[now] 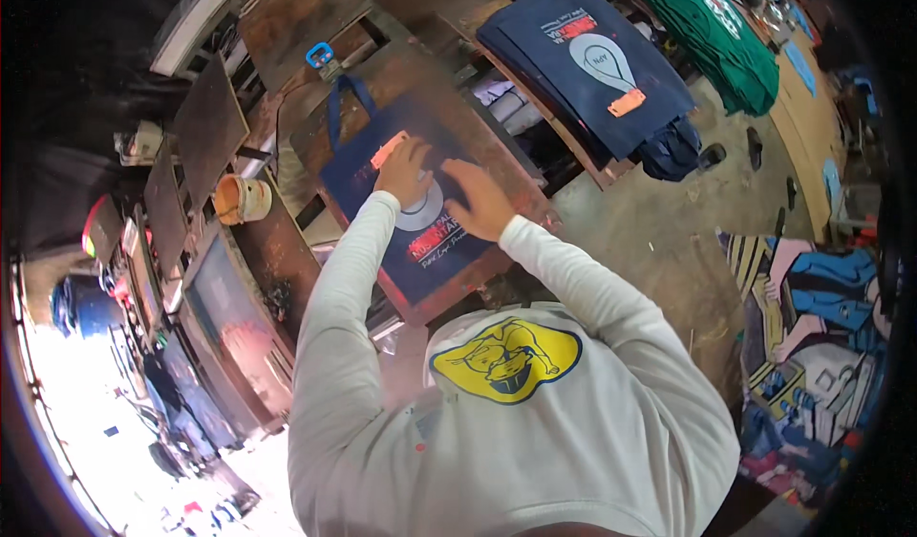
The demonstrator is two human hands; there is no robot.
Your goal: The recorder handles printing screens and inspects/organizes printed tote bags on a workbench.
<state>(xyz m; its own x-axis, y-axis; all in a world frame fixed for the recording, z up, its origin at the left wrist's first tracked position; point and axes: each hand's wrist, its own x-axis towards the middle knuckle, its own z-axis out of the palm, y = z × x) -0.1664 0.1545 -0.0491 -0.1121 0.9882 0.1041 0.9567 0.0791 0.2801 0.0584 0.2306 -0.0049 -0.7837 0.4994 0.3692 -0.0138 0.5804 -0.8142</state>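
Note:
A navy blue tote bag (447, 284) with white and red print lies flat on a worn board, its handle loop (346, 107) stretched out at the far end. On the bag is a small orange patch (389, 150). My left hand (406, 171) rests over the print beside this patch, fingers extended and partly blurred. To its right, my right hand (480, 201) is held over the bag with the thumb apart from the fingers. Nothing shows in either hand. Whether the right palm touches the cloth, I cannot tell.
Beyond the board to the right sits a stack of similar navy bags (583, 69), with green fabric (716, 35) behind it. At left are a stained bucket (243, 199) and a framed screen (229, 308). A blue-handled object (320, 55) lies at the board's far end. Printed cloth (812, 327) lies at right.

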